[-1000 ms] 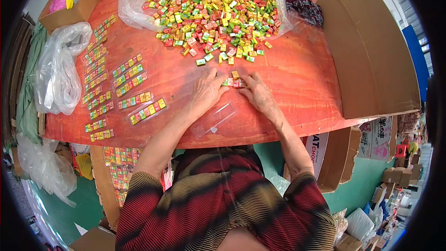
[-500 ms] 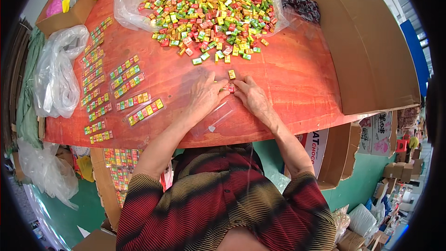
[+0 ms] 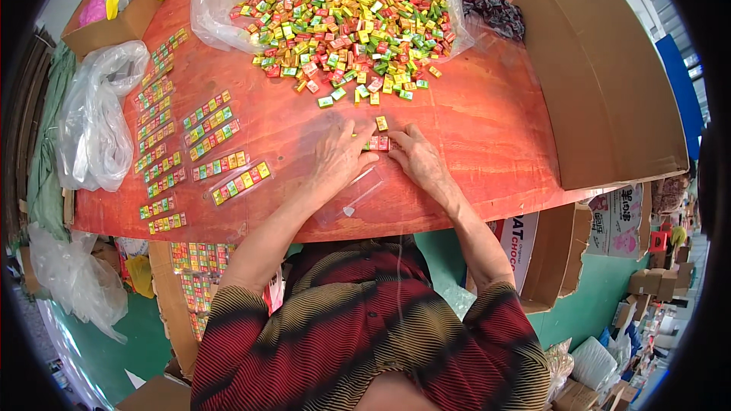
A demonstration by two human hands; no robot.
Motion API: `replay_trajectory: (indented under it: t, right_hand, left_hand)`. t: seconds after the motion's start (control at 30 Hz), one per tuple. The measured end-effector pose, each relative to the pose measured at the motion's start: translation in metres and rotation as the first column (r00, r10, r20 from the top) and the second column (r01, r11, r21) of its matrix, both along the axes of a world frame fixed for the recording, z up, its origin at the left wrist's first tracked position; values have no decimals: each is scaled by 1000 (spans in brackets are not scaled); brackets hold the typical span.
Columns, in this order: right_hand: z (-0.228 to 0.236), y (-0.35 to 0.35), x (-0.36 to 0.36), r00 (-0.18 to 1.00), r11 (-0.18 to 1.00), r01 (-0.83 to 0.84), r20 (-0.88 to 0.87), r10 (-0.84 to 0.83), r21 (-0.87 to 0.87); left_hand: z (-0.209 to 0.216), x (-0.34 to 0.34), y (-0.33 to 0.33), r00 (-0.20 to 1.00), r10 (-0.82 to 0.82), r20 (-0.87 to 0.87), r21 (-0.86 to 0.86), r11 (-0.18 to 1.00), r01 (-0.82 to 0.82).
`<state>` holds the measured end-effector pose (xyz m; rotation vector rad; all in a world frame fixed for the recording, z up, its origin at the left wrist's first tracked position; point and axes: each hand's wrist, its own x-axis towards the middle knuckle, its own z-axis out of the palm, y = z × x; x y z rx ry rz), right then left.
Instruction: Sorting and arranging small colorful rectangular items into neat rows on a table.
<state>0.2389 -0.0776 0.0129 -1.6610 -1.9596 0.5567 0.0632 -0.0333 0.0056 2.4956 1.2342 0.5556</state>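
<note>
A short row of small candy-coloured boxes (image 3: pixel 377 143), with red ones showing, lies on the red table between my two hands. My left hand (image 3: pixel 333 157) presses the row's left end with fingers and thumb, hiding part of it. At the other end, the fingertips of my right hand (image 3: pixel 419 158) close in against the boxes. One loose yellow box (image 3: pixel 381 123) stands just beyond the row. Nearer to me, a clear plastic tray (image 3: pixel 362 192) lies by my left wrist. Farther off spreads a big heap of red, green and yellow boxes (image 3: pixel 354 30), spilling from a clear bag (image 3: pixel 215 11).
Several filled clear packs (image 3: pixel 242 183) lie in rows on the left of the red table (image 3: pixel 487 129). A crumpled plastic bag (image 3: pixel 95 118) and an open carton (image 3: pixel 114 19) stand at the left edge. A tall cardboard box (image 3: pixel 601 76) walls the right side.
The fingers of both hands have shifted slightly apart, so more of the small row of boxes shows between them. The loose yellow box stays just beyond it.
</note>
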Motion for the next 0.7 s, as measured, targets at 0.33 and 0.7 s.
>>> replay_trajectory:
  t: [0.33,0.7]
  right_hand:
    - [2,-1,30,1000,1000,7,-1,-7,20]
    - [8,-3,10,999,998,32,42,-30,-57]
  left_hand:
    - [-6,-33,22,957,-74,279,-360,916,176]
    - [-9,-26,14,959,-118,256,-213,961,175]
